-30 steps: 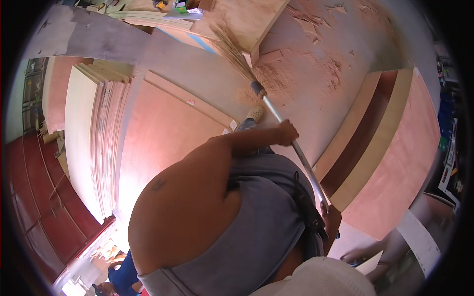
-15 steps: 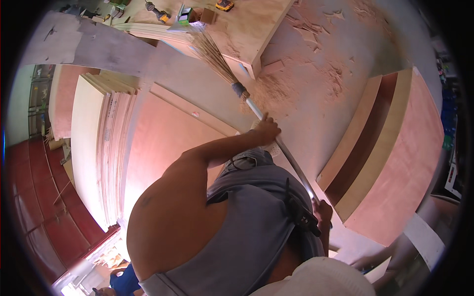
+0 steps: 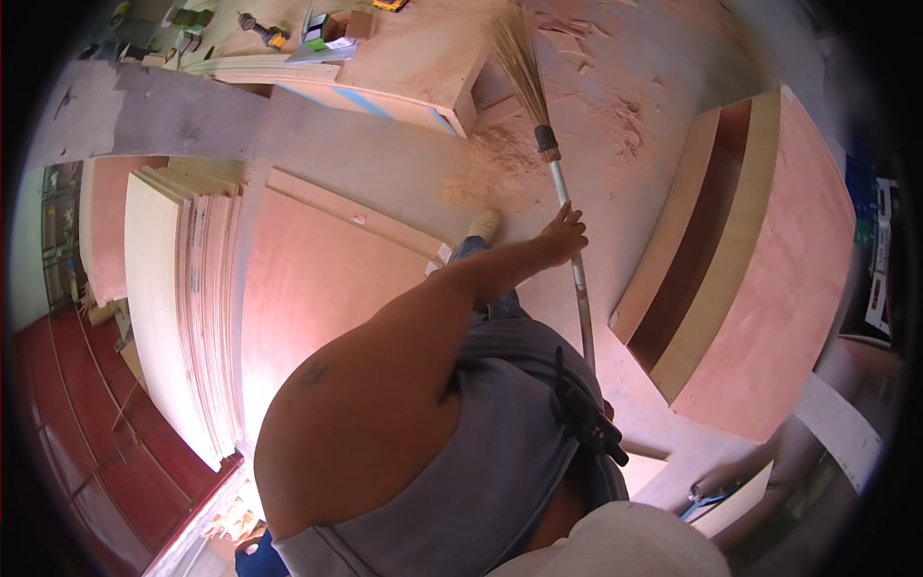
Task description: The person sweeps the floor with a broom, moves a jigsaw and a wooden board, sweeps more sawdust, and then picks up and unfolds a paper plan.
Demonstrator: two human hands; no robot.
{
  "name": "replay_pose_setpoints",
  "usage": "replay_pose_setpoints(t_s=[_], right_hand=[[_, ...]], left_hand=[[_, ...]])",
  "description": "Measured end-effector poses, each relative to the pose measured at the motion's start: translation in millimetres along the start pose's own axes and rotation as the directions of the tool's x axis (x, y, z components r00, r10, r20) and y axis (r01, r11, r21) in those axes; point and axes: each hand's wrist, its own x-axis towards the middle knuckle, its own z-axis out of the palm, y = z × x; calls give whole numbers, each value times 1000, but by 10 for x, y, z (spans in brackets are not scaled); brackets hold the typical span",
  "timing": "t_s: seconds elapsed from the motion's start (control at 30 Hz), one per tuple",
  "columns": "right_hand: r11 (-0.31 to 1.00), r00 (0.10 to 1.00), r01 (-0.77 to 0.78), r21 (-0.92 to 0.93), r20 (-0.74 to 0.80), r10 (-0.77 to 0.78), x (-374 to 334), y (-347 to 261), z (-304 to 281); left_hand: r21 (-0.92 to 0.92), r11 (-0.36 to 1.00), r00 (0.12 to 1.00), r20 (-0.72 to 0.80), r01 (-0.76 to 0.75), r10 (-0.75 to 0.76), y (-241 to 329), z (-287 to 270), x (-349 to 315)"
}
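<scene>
A stick broom with a pale metal handle (image 3: 560,183) and long straw bristles (image 3: 520,67) stretches away from me. My left hand (image 3: 563,236) is closed around the middle of its handle, with the arm reaching across my front. Only a sliver of my right hand (image 3: 609,412) shows by my waist, near the handle's lower end. Its fingers are hidden behind my body and a black handheld radio (image 3: 586,413). The bristles lie over the floor beside a workbench, close to heaped sawdust (image 3: 490,168) and wood shavings (image 3: 620,125).
On the wooden workbench (image 3: 413,72) lie a yellow drill (image 3: 264,34) and an opened box (image 3: 327,31). Stacked plywood sheets (image 3: 187,308) stand at the left, next to a leaning panel (image 3: 327,279). A long wooden cabinet carcass (image 3: 760,279) occupies the right.
The broom's bristles have swung right, off the workbench's corner to its right side. My left hand moved right with the handle. My right hand has become mostly hidden, and a shoe has come into view.
</scene>
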Motion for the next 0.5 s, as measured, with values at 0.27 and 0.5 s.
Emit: replay_pose_setpoints(t_s=[0.27,0.5], right_hand=[[990,994,97,101,-54,-91,-410,-216,-522],[894,895,446,44,-12,-446,332,-798,-182]], left_hand=[[7,1000,1000,5,-9,9,230,-285,-339],[-91,872,873,-47,481,-486,-565,-109,-1127]])
